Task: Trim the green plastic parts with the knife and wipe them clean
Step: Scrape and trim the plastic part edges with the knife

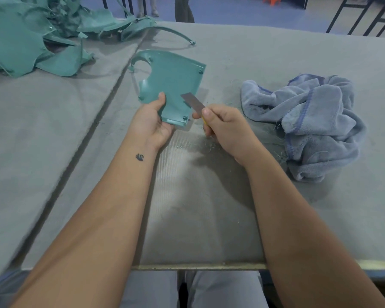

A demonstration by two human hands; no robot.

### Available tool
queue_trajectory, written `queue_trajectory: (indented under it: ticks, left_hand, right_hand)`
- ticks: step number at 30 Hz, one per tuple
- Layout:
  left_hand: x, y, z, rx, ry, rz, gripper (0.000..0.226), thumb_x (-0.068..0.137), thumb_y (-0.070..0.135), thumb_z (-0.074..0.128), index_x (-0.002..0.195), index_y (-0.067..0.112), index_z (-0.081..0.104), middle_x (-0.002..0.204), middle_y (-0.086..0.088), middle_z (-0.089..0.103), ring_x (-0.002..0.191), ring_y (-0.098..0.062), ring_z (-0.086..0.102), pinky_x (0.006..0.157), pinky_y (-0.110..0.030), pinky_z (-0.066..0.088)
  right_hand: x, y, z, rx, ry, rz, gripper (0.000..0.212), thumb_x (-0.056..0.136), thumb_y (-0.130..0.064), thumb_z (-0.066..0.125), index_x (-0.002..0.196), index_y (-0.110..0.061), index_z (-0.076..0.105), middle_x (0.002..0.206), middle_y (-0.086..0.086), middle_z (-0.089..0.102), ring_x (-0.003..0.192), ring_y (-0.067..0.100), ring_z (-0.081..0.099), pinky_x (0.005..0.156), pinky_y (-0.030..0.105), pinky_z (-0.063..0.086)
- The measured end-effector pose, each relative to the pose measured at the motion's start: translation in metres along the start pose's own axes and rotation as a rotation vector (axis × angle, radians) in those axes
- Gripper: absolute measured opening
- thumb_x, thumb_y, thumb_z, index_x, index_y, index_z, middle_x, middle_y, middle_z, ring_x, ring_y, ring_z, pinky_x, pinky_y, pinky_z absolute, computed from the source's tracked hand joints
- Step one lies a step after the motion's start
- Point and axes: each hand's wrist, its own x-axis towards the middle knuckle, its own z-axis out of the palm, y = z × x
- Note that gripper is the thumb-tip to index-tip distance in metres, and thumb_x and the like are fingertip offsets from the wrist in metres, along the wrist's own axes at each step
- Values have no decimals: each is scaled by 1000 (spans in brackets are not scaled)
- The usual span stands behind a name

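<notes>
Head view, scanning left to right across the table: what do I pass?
Pile of green parts → left hand holding green part → knife blade → right hand gripping the knife → blue cloth.

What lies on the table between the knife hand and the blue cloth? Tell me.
In the head view, only bare grey table covering with thin, scattered green trimmings separates the right hand, holding the knife, from the cloth.
</notes>
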Motion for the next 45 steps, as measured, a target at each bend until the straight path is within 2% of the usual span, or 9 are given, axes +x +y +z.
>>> queue_trajectory:
  ticks: [12,17,21,26,28,32,35,40,45]
  left_hand:
    - [-2,4,-3,-27,-7,-10,23,102,8,43,117,0,58,127,-18,62,118,-31,59,89,-45,52]
    - [-4,7,-2,-71,-15,-52,30,102,8,43,130,-1,53,134,-20,58,126,-32,55,90,-44,50]
    - [-5,7,-1,-83,-21,-58,20,103,8,42,108,-2,59,125,-18,62,122,-31,57,80,-43,54]
    - [-6,8,-1,-68,-67,-64,27,103,12,42,124,0,54,113,-16,67,92,-29,70,68,-44,57]
    - [-6,9,-2,-82,-80,-69,24,103,13,41,115,-1,57,100,-15,72,81,-28,72,65,-44,58]
    - [-8,10,-4,-180,-79,-85,20,102,8,43,107,-4,58,108,-15,67,83,-31,71,62,-43,61]
    - [-9,10,-4,-179,-82,-79,20,102,7,43,105,-5,59,99,-18,71,72,-32,71,61,-41,61]
    - [-8,11,-3,-127,-81,-54,23,103,8,41,115,-3,58,118,-12,64,93,-22,68,71,-41,58]
    - [-9,13,-3,-193,-78,-79,26,102,6,43,124,-1,55,129,-17,59,111,-24,59,69,-42,59]
  right_hand:
    - [-1,-1,3,-158,-177,-56,33,98,-12,52,66,-14,60,52,-4,44,48,9,37,53,25,32]
    - [0,1,-1,25,-48,-27,30,100,-12,48,72,-10,60,54,2,43,45,5,35,49,18,31]
    - [2,1,1,-27,-49,-33,31,99,-11,50,68,-11,58,52,0,42,43,4,32,47,20,28]
    - [2,1,5,-258,-200,-68,32,95,-13,57,63,-17,60,51,-4,43,47,8,34,51,23,30]
    - [0,1,4,-205,-207,-63,33,95,-13,56,63,-18,60,49,-6,43,47,8,35,51,23,31]
    - [-1,6,-7,109,-139,-53,33,99,-9,49,69,-11,61,49,-8,44,47,4,36,49,15,31]
    - [0,5,-3,72,-112,-63,30,100,-9,48,72,-8,60,54,3,43,47,7,34,48,18,30]
    - [-1,3,-2,-54,-225,-74,30,98,-8,51,69,-9,60,56,9,42,54,19,36,55,27,30]
    - [-2,3,-4,53,-117,-63,27,99,-7,50,74,-4,60,54,4,42,47,6,34,49,18,29]
